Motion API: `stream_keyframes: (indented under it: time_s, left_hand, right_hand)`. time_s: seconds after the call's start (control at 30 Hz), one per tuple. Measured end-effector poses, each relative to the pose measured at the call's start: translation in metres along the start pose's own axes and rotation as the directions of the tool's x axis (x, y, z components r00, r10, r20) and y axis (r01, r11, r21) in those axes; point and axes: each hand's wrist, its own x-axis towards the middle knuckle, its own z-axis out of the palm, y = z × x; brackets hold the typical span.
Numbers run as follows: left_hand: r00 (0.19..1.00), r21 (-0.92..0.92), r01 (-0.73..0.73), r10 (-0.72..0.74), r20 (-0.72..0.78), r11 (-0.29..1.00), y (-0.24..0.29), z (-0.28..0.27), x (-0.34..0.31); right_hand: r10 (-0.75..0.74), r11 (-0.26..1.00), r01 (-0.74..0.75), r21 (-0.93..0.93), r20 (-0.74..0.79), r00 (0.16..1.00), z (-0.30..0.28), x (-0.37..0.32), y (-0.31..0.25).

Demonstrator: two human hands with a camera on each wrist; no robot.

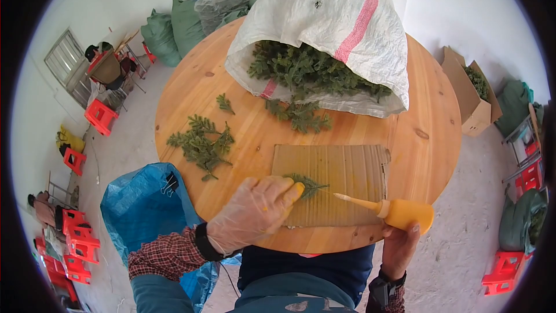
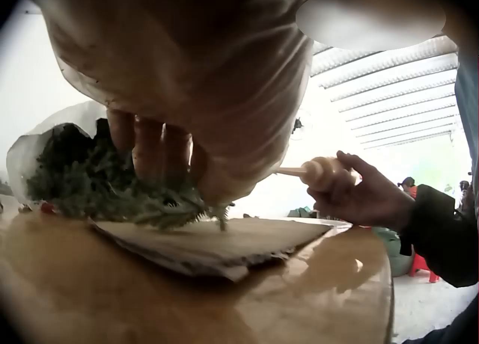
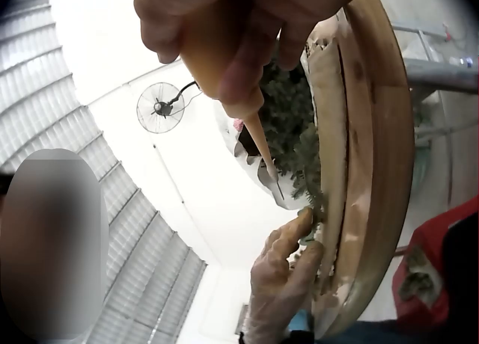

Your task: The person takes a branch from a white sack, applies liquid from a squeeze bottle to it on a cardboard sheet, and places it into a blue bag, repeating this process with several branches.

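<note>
In a clear plastic glove, the left hand (image 1: 255,208) pinches a small green sprig (image 1: 308,186) over the cardboard sheet (image 1: 341,168), with yellow stains on its fingertips. The bare right hand (image 1: 401,244) grips a yellow squeeze bottle (image 1: 408,214), whose long nozzle points left toward the sprig's stem; the nozzle tip and stem look slightly apart. In the right wrist view the bottle (image 3: 217,52) hangs above the gloved hand (image 3: 281,277). The left wrist view shows the right hand (image 2: 367,198) around the bottle, beyond the glove.
A white woven sack (image 1: 324,17) full of green sprigs lies open at the table's back. Loose sprigs (image 1: 202,142) lie on the left of the round wooden table (image 1: 428,139). A blue bag (image 1: 145,208) hangs at its lower left edge. Red stools (image 1: 101,117) stand on the floor.
</note>
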Motion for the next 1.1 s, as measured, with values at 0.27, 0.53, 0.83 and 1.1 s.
stream_keyframes:
  time_s: [0.27, 0.53, 0.83, 1.1]
  left_hand:
    - [0.997, 0.061, -0.069, 0.067, 0.034, 0.996, 0.006, 0.025, 0.000]
    - [0.998, 0.002, -0.053, 0.053, 0.042, 0.999, 0.005, 0.024, 0.001]
    - [0.998, -0.026, -0.051, 0.052, 0.024, 0.998, 0.003, 0.027, 0.000]
    - [0.998, 0.005, -0.058, 0.058, 0.025, 0.998, 0.003, 0.029, -0.001]
  right_hand:
    - [-0.132, 0.882, 0.163, -0.442, 0.099, 0.986, 0.008, -0.008, -0.003]
    - [-0.080, 0.867, 0.160, -0.472, 0.185, 0.980, 0.040, -0.009, 0.000]
    - [-0.093, 0.863, 0.202, -0.462, 0.248, 0.964, 0.044, -0.006, 0.005]
    - [-0.198, 0.763, 0.348, -0.545, 0.315, 0.928, 0.033, -0.007, -0.002]
